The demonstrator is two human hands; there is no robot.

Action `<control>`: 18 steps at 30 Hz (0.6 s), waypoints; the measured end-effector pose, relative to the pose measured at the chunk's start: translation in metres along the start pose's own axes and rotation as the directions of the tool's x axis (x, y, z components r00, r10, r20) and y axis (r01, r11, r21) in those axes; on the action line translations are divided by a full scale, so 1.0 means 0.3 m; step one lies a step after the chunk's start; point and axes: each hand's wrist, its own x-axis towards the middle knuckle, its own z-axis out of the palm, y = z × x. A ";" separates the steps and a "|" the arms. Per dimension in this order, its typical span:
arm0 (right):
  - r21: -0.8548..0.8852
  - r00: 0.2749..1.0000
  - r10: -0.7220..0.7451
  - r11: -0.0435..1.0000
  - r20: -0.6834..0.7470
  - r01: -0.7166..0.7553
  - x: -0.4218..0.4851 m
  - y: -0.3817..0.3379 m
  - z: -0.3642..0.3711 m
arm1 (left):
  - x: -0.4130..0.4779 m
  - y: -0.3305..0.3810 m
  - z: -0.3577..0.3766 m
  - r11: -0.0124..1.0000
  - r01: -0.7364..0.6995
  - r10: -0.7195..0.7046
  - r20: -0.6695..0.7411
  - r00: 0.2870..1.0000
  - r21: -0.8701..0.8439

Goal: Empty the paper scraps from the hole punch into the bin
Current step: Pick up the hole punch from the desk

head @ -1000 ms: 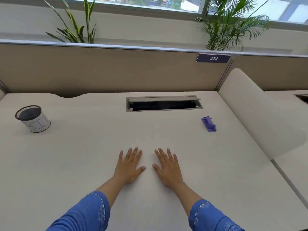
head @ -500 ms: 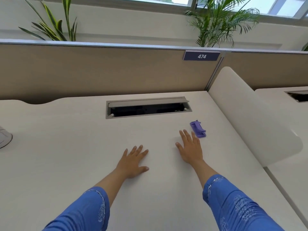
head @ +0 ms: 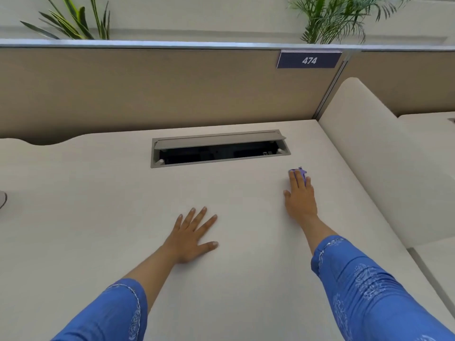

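The fingers (head: 297, 179) of the right hand (head: 300, 196) are laid extended over the purple hole punch (head: 300, 172), right of the frame's centre; only the far end and right edge of the punch are seen past the fingertips. Whether the fingers are closed around it cannot be told, since the thumb is held out to the left, apart from it. The punch is rested on the pale desk (head: 98, 205), just below and right of the open cable tray (head: 219, 148) set into the desk top. The fingers of the left hand (head: 190, 236) are spread flat and released on the desk in the lower centre, with nothing held. Both forearms are covered by blue patterned sleeves (head: 369, 291) running to the bottom edge. A rounded white edge, possibly the bin (head: 2, 199), is cut off at the far left. A tan partition (head: 147, 89) with a plate reading 474 (head: 309, 60) is seen across the upper frame, plants (head: 73, 23) behind it.
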 end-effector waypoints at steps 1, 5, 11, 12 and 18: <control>0.008 1.000 -0.001 1.000 -0.006 0.001 0.008 -0.001 0.004 | 0.000 -0.001 0.001 1.000 0.002 -0.002 0.000 1.000 -0.001; 0.036 0.999 0.037 0.999 -0.036 -0.036 0.032 -0.014 -0.022 | 0.001 -0.007 0.007 1.000 -0.003 0.003 -0.001 1.000 -0.018; -0.025 0.991 0.100 0.994 -0.089 -0.103 0.052 0.013 -0.050 | 0.004 -0.008 0.002 1.000 0.000 -0.001 -0.005 1.000 -0.027; -0.040 0.993 0.083 0.995 -0.084 -0.086 0.046 0.011 -0.055 | 0.004 -0.009 0.000 0.999 0.001 -0.002 -0.009 1.000 -0.033; -0.041 0.998 0.014 0.999 -0.054 -0.016 -0.026 -0.019 -0.070 | 0.004 -0.007 0.002 0.999 0.004 -0.005 -0.022 1.000 -0.036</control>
